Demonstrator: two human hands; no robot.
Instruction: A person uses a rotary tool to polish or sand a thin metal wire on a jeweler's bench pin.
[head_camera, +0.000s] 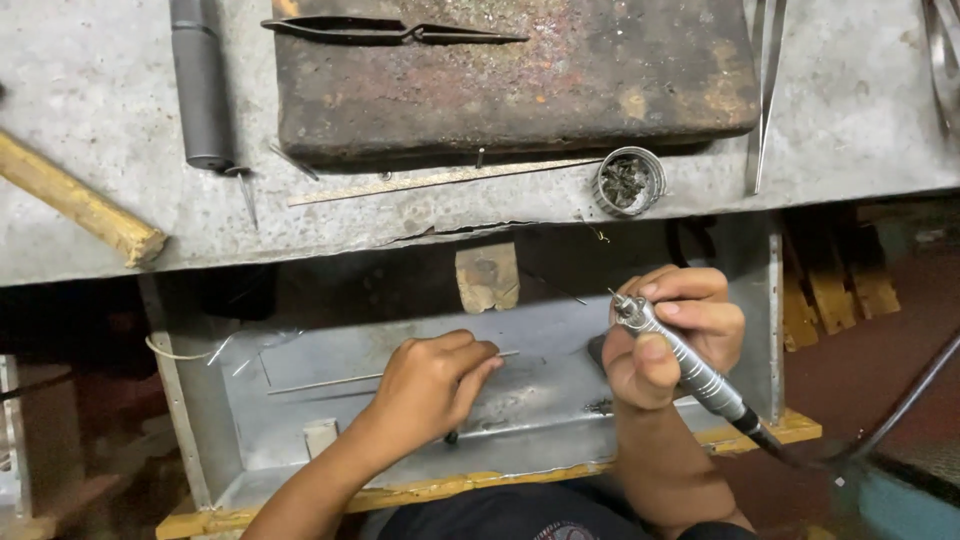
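A: Wire (330, 381), thin and straight, lies across the metal tray (540, 400) under the workbench (480, 215), and its right part runs under the left hand (432, 385).

B: How do the fingers sit on it?

A: The left hand's fingers (478, 362) are curled down and pinched together over the wire; a short end sticks out past the fingertips toward the right. The long end trails out left of the knuckles toward the tray's left wall. Whether the thumb presses it from below I cannot tell.

B: And the other hand?

A: The right hand (668, 335) is clenched around a slim metal rotary handpiece (680, 360), near the tray's right wall. The thumb lies along the ribbed barrel, the other fingers wrap over the top. Its tip points up and left, well apart from the wire. A dark cable (900, 405) leaves its rear end toward the lower right.

B: What's on top?

A: A rusty, scorched block (520, 75) at the far edge of the workbench, with dark tweezers (395, 32) lying on it. Just in front of the block lies a long thin metal strip (440, 180). At the block's right front corner stands a small round tin (629, 182) of dark bits. Toward the left end lie a grey cylindrical tool (200, 85) and a wooden stick (80, 205). A small wooden peg (487, 277) juts from the front edge, above the tray.
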